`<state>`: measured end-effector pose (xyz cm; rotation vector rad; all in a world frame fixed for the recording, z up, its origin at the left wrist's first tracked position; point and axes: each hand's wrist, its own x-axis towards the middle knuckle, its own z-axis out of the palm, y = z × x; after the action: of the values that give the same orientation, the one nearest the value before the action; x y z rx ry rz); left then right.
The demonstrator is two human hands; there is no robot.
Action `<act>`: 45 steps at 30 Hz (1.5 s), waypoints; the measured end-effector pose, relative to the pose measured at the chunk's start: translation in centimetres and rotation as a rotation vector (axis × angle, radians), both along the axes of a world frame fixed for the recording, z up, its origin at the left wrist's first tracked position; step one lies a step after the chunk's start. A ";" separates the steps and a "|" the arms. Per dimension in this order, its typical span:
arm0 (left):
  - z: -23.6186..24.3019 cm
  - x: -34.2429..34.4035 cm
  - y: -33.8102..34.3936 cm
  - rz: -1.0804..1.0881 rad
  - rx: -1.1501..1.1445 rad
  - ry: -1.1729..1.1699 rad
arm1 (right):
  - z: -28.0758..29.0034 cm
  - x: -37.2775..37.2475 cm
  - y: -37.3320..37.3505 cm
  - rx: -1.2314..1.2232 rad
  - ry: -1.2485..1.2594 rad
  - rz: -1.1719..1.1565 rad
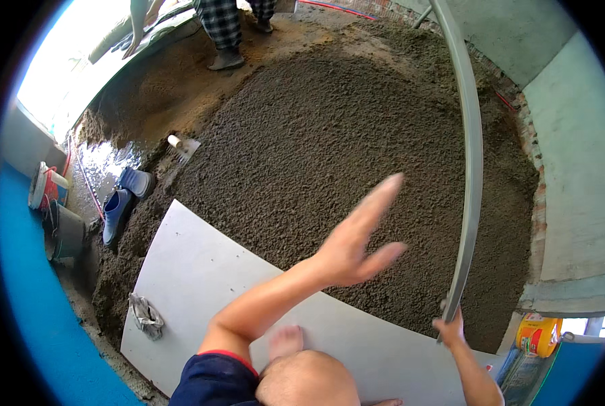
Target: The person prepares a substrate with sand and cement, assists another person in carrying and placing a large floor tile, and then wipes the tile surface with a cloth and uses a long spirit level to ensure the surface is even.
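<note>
Floor: we are crouching on a large pale grey flat tile [201, 271] lying at the edge of a wide bed of rough grey-brown mortar [329, 149].
Straightedge: we are holding a long grey metal bar [475, 155] across the mortar on our right.
Right hand [451, 329]: gripping the bar's near end.
Left hand [360, 233]: hovering above the mortar, fingers straight and together.
Left edge: blue rubber boots [123, 199] are lying near a notched trowel [184, 147].

A long grey metal straightedge [475, 169], smooth and dully shiny, is gripped at its lower end; the dark grey mortar bed [329, 135] is seen coarse, crumbly and matt; the large white tile [201, 271] appears smooth and matt; a crumpled grey cloth rag [146, 317] lies on it; wet sheen is shown on the floor [102, 162].
</note>
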<state>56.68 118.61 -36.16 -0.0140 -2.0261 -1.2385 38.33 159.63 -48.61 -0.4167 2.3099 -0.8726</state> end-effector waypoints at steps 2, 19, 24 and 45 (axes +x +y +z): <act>-5.8 4.6 -0.3 0.307 0.111 -0.213 | 3.4 -2.3 -8.8 -0.161 -0.005 0.046; -26.6 21.6 -4.5 1.395 0.029 -1.441 | 6.6 -16.2 -26.3 0.015 -0.593 -0.262; -20.8 9.0 -9.3 0.983 0.133 -0.955 | 6.0 -16.1 -24.4 -0.042 -0.466 -0.207; -22.4 9.4 -16.8 0.926 -0.115 -0.755 | 10.1 -17.1 -23.7 -0.301 -0.310 -0.161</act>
<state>66.06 101.77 -58.56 1.3474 -2.2312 -0.5345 21.26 135.95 -38.53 -0.2029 1.9515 -1.2761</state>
